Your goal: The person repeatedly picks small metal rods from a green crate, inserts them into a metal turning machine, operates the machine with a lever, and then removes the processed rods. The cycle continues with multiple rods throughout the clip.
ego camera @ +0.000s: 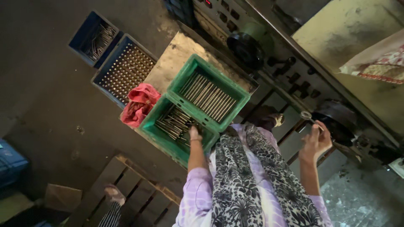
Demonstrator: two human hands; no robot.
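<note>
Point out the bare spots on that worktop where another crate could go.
The bare wooden worktop beyond the far green plastic crate of metal rods is free. Crowded: the near green crate, where the left hand reaches, abuts the crumpled red cloth. The right hand is at the machine.

We see thin metal rods [176, 124] lying jumbled in the nearer green crate [156, 130] at the desk's near edge; a small metal ring [306, 114] sits upright by the machine.
</note>
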